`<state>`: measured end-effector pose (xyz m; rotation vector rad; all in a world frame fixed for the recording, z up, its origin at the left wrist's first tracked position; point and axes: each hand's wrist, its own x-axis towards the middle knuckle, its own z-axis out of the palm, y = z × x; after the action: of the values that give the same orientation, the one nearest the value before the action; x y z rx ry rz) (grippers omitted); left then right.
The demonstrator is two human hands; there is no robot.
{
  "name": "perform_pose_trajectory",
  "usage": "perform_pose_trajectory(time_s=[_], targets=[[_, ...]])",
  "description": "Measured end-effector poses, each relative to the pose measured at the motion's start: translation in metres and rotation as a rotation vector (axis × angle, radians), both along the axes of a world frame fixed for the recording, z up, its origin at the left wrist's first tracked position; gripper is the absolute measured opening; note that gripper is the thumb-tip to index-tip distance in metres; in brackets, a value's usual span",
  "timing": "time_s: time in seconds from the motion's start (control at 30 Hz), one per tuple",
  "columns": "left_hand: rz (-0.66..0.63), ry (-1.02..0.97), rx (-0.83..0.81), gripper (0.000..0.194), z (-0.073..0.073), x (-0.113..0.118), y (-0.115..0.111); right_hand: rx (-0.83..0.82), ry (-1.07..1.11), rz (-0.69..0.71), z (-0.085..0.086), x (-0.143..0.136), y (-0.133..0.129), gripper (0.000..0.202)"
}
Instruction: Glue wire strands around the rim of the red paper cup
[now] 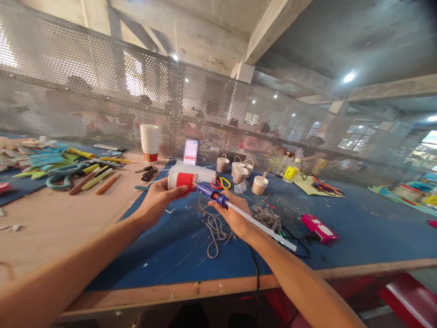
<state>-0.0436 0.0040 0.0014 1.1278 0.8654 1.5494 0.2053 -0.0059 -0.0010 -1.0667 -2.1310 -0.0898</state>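
My left hand (pixel 160 197) is closed round a red and white paper cup (pixel 182 181), which lies on its side in the air above the table. In my right hand (pixel 236 214) is a blue glue gun (pixel 206 190), its nozzle at the red end of the cup; whether it touches I cannot tell. A long clear glue stick (pixel 262 226) runs out of the gun's back over my right forearm. Beneath my right hand lies tangled grey cord (pixel 218 232) among thin wires. Red and yellow-handled scissors (pixel 223 183) rest just beyond the gun.
Several small cord-handled buckets (pixel 240 172) stand behind my hands. A stack of paper cups (pixel 149 142) rises at back left, near teal scissors (pixel 64 175). At right are a pink box (pixel 319 228) and a yellow-labelled bottle (pixel 291 171). A perforated metal screen (pixel 112 95) borders the table.
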Motion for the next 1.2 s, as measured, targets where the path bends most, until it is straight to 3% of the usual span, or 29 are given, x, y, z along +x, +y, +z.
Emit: perform_pose_trajectory(time_s=[0.53, 0.97, 1.07, 1.2], targets=[[-0.011, 0.071, 0.003, 0.041, -0.004, -0.002, -0.001, -0.010, -0.001, -0.023, 0.005, 0.001, -0.001, 0.036], [0.048, 0.220, 0.026, 0.035, 0.007, 0.001, -0.010, -0.052, 0.135, 0.024, 0.007, 0.000, 0.000, 0.043], [0.016, 0.215, 0.030, 0.038, 0.008, 0.003, -0.011, -0.181, 0.287, 0.077, 0.010, 0.001, 0.003, 0.043], [0.036, 0.060, 0.017, 0.043, 0.011, 0.000, -0.008, -0.534, 0.674, 0.215, 0.017, 0.001, 0.008, 0.038]])
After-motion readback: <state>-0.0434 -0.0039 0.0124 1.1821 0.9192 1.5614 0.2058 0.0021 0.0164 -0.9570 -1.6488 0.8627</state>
